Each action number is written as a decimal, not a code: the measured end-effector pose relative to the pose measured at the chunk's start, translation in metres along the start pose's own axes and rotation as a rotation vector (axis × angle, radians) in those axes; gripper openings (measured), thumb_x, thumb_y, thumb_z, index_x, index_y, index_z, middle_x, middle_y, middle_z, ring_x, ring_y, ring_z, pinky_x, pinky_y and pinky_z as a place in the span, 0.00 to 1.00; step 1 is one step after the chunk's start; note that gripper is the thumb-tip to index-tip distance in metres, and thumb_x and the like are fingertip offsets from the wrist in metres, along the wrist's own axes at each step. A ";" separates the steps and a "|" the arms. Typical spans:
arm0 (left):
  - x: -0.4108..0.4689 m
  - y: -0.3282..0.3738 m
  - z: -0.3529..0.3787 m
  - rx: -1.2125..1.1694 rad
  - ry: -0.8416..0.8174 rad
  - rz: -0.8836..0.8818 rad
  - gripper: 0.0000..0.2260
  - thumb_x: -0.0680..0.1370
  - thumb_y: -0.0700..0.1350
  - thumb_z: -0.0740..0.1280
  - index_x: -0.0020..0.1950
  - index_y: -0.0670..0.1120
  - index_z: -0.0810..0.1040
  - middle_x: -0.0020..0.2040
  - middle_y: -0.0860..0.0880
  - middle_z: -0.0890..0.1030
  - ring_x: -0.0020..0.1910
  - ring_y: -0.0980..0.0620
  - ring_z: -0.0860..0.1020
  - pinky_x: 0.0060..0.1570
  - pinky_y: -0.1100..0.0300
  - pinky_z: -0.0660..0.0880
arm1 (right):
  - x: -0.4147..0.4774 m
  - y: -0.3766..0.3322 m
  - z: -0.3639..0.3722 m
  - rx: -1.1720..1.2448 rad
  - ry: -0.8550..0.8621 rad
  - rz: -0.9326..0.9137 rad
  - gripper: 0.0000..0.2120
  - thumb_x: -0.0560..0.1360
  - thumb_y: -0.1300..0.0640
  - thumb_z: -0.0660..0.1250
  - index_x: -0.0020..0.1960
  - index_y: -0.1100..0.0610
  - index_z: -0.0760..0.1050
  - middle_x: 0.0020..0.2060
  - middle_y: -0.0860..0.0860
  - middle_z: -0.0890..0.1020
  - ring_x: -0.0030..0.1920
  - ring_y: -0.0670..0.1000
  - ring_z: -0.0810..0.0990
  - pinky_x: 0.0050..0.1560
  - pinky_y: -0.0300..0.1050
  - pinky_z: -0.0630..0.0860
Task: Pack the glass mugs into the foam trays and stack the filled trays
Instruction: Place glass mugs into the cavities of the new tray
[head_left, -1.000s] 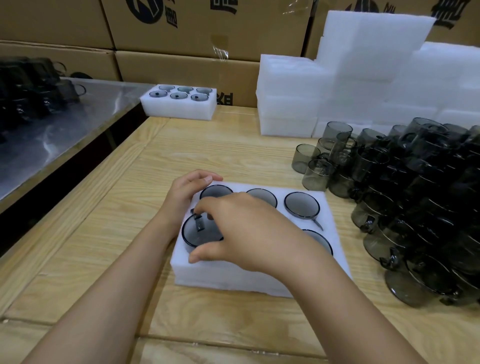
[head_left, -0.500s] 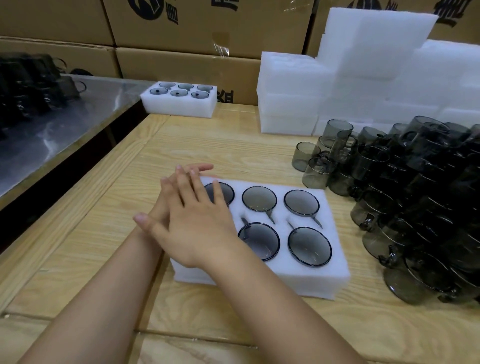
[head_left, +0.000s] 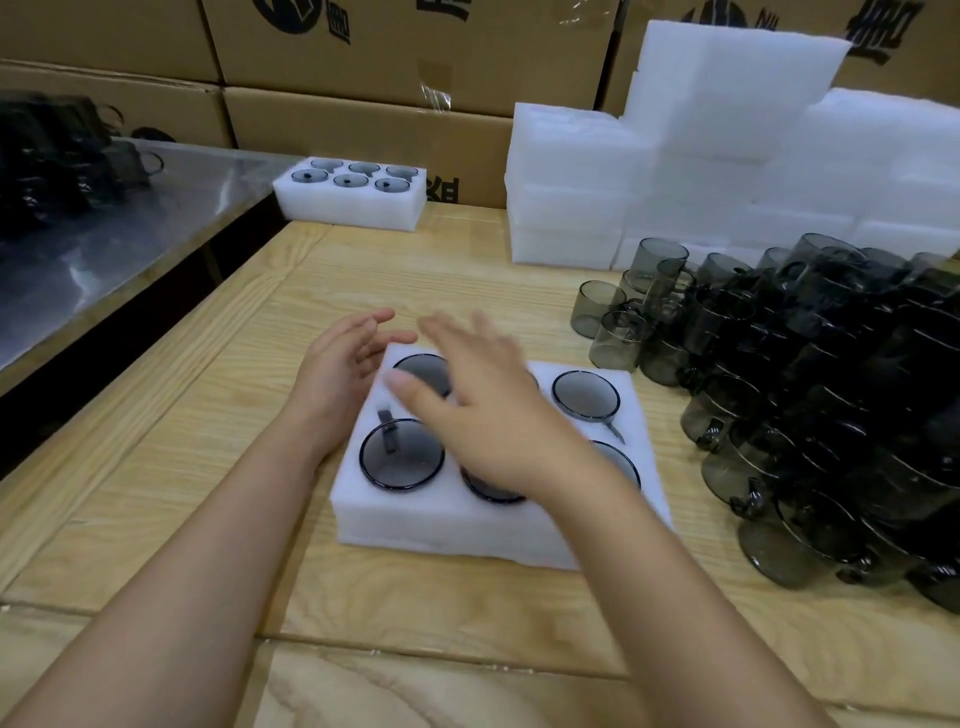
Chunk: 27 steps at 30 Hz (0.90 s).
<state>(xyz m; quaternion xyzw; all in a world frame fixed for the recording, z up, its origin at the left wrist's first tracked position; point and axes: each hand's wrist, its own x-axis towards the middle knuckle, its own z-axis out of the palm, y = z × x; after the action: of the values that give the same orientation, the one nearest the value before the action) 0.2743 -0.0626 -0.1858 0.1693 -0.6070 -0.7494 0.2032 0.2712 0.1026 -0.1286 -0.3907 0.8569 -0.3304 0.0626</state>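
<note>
Head cam, the only view.

Foam tray (head_left: 441, 525) lies flat on the wooden table (head_left: 171, 467), straight in front of me. The pockets run in two rows. Mugs sit rim-up in the ones I can see:
- front-left mug (head_left: 402, 460), its handle on the far side
- back-left mug (head_left: 423, 370)
- back-right mug (head_left: 586, 396)

Front-middle and front-right pockets each show a dark rim, mostly covered by my right hand and forearm. The back-middle pocket is hidden behind that hand, so I can't tell.

Left hand (head_left: 337, 374): fingers straight and loose, palm turned inward, at the tray's far-left corner. It grasps nothing. Whether it touches the foam, I can't tell.

Right hand (head_left: 493, 410): flat, fingers spread, hovering over the middle of the tray. It grasps nothing. The fingertips are motion-blurred.

Loose mugs (head_left: 831, 389) are piled to the right of the tray, near it but apart, several layers deep.

Empty foam stacks (head_left: 566, 182) stand at the far right of the table, against the cardboard boxes (head_left: 363, 52).

Second filled tray (head_left: 350, 208) is at the table's far-left corner, with six rims showing in it.

Steel table (head_left: 104, 244) is on the left, with more dark mugs (head_left: 52, 150) on it, blurry.
</note>
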 end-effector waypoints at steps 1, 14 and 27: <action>-0.001 0.002 -0.001 -0.007 -0.014 0.039 0.10 0.81 0.41 0.58 0.58 0.44 0.77 0.49 0.46 0.84 0.53 0.47 0.80 0.54 0.55 0.75 | -0.008 0.014 -0.012 -0.179 0.028 0.016 0.29 0.77 0.36 0.50 0.74 0.46 0.57 0.76 0.45 0.55 0.76 0.49 0.41 0.71 0.52 0.38; -0.117 0.006 0.092 1.431 -0.634 0.385 0.40 0.73 0.72 0.51 0.75 0.59 0.32 0.78 0.59 0.49 0.78 0.52 0.47 0.73 0.43 0.39 | -0.035 0.097 -0.028 0.251 0.255 0.227 0.17 0.82 0.51 0.54 0.68 0.50 0.70 0.70 0.42 0.67 0.74 0.42 0.54 0.68 0.33 0.49; -0.030 -0.010 0.064 1.823 -0.344 0.563 0.38 0.70 0.73 0.53 0.77 0.62 0.47 0.79 0.46 0.50 0.77 0.41 0.51 0.71 0.38 0.53 | -0.036 0.100 0.014 0.569 0.541 0.216 0.17 0.81 0.52 0.52 0.66 0.54 0.71 0.64 0.49 0.75 0.65 0.47 0.71 0.69 0.45 0.64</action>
<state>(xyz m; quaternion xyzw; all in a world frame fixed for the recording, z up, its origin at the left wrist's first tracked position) 0.2672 0.0081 -0.1827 -0.0017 -0.9947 0.0704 0.0745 0.2382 0.1683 -0.2058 -0.1645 0.7529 -0.6368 -0.0253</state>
